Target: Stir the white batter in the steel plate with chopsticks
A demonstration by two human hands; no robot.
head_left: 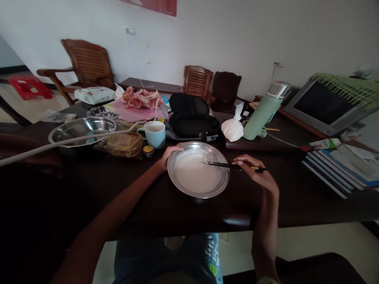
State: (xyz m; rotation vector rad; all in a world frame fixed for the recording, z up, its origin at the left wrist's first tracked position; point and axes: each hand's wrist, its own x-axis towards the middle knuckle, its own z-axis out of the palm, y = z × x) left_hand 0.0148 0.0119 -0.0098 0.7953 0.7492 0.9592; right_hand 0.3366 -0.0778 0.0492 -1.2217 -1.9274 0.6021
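Observation:
A shiny metal bowl (197, 193) sits on the dark table in front of me, with a smooth white liquid mixture (192, 175) inside. My left hand (169, 157) grips the bowl's left rim, fingers over the edge and thumb side partly hidden. In my right hand (253, 169) is a pair of dark chopsticks (220, 164), held over the bowl's right side; their tips reach into the white mixture near its middle. A light blue mug (155, 136) and a small jar with a yellowish lid (148, 150) stand just beyond my left hand.
Behind the bowl lie an open black case (192, 122), a tied bag of white powder (233, 129) and a green thermos (262, 114). To the left are an empty metal basin (83, 128), a plastic container (124, 142) and a pale cable (74, 140). Stacked books (337, 169) lie right.

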